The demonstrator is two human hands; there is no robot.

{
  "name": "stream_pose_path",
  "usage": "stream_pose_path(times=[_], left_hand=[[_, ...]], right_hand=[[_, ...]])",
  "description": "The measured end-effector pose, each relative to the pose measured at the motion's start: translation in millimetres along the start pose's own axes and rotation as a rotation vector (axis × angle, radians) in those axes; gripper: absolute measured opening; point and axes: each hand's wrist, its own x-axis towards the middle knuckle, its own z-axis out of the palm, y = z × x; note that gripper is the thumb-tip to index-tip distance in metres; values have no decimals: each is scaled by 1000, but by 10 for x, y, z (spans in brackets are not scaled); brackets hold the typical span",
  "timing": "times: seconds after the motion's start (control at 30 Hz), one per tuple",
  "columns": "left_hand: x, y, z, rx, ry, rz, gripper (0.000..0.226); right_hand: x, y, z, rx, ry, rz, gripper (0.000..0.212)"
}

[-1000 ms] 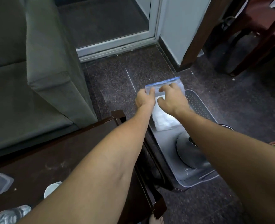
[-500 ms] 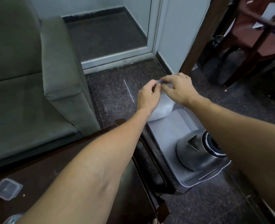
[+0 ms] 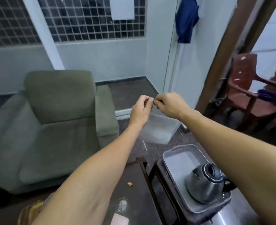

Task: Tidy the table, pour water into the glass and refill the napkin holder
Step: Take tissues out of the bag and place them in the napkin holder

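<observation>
A clear zip bag (image 3: 160, 129) with white napkins inside hangs in the air in front of me, above the floor. My left hand (image 3: 141, 109) and my right hand (image 3: 169, 103) both pinch its blue top edge, close together. Below on the right, a steel kettle (image 3: 205, 184) stands in a grey tray (image 3: 176, 158) on a dark stand. The dark wooden table (image 3: 130, 197) lies under my left forearm, with a small crumb (image 3: 129, 184) on it.
A green armchair (image 3: 52, 127) fills the left. A red plastic chair (image 3: 251, 96) stands at the right behind a wooden door frame. A woven yellow item (image 3: 31, 211) and a pink thing (image 3: 119, 220) sit at the table's near edge.
Both hands have lifted the bag up off the tray and hold it higher now. My view has tilted up, showing the wall and window.
</observation>
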Motion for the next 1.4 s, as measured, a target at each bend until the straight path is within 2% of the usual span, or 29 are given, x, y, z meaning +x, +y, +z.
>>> stream_pose_path(times=[0.3,0.5,0.63,0.77,0.97,1.27,1.4], left_hand=[[-409,812,-1616,55,205,53,19],[-674,833,-2686,98,358,22,20],[-779,703,-3342,99,375,-16,22],[-850,582,-3993,126,404,-10,22],[-960,496,-4635,129,403,-40,25],[-1069,341,-4938,140,432,-95,28],[-1054,377,-4961,-20,373,-160,19]], right_hand=[[-53,-1692,-669,54,23,-137,33],[13,-2792,-651,57,-59,-220,30],[66,-3282,-505,52,-110,-248,27],[123,-3591,-349,113,-156,-290,36],[112,-3744,-177,112,-172,-319,32],[251,-3633,-281,46,-114,-339,21],[369,-3709,-344,-52,-97,-401,20]])
